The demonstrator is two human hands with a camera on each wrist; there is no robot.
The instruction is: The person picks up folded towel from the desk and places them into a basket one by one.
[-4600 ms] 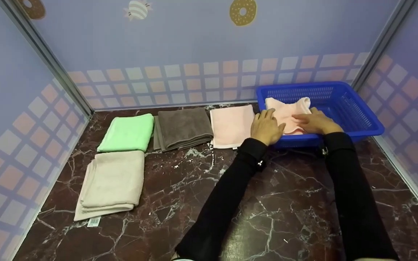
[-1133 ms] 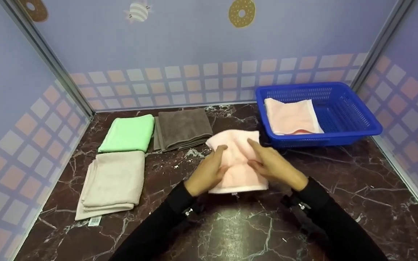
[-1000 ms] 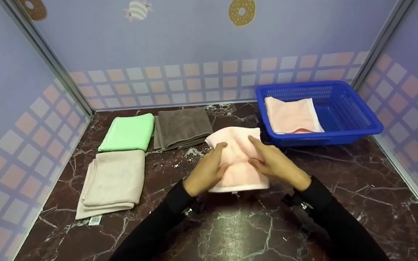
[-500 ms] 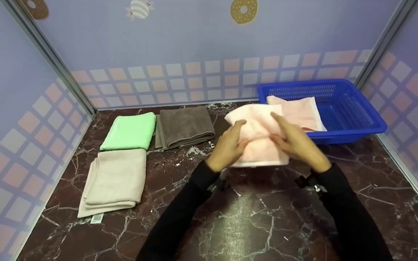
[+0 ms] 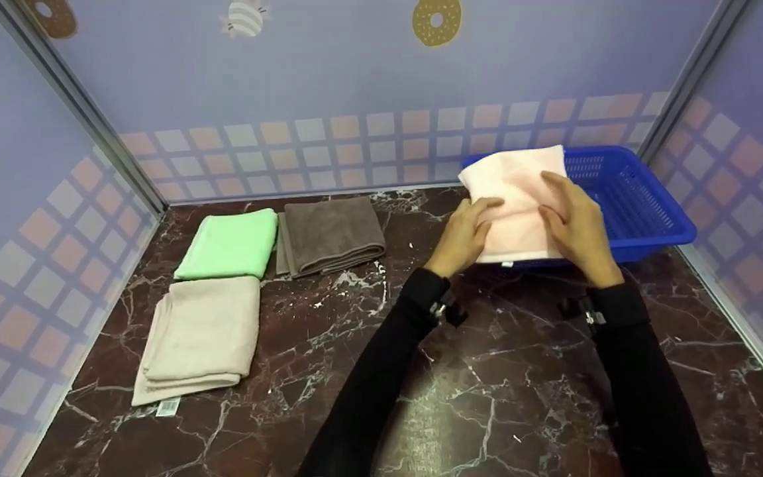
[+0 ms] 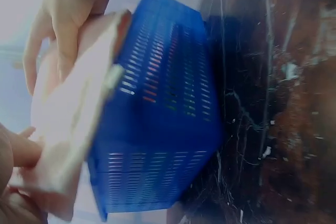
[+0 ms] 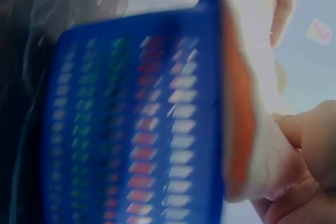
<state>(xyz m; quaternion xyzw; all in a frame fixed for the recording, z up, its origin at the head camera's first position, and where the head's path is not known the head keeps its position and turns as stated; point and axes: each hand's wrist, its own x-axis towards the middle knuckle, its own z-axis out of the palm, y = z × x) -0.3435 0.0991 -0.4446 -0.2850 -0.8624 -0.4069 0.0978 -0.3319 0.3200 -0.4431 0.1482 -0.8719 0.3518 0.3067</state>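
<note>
A: Where's the pink cloth (image 5: 517, 215)?

B: Between two and three o'clock from the middle of the head view, raised over the near-left part of the blue basket (image 5: 650, 242). Whether it touches the rim, I can't tell.

A: And the grip?

B: Both hands have it. The left hand (image 5: 461, 238) grips its eight o'clock side, the right hand (image 5: 580, 228) its four o'clock side. Each is closed down to the fabric's thickness, though some fingers are hidden under it.

A: Does the cloth lie flat?

B: No, it's creased between the hands, with a small white tag (image 5: 507, 264) at its near edge.

A: What else is on the table (image 5: 275, 430)?

B: A folded green cloth (image 5: 229, 244) at nine o'clock, a folded grey-brown cloth (image 5: 335, 235) just beside it, closer to the middle, and a folded beige cloth (image 5: 204, 331) at eight, its barcode label (image 5: 168, 407) poking out.
</note>
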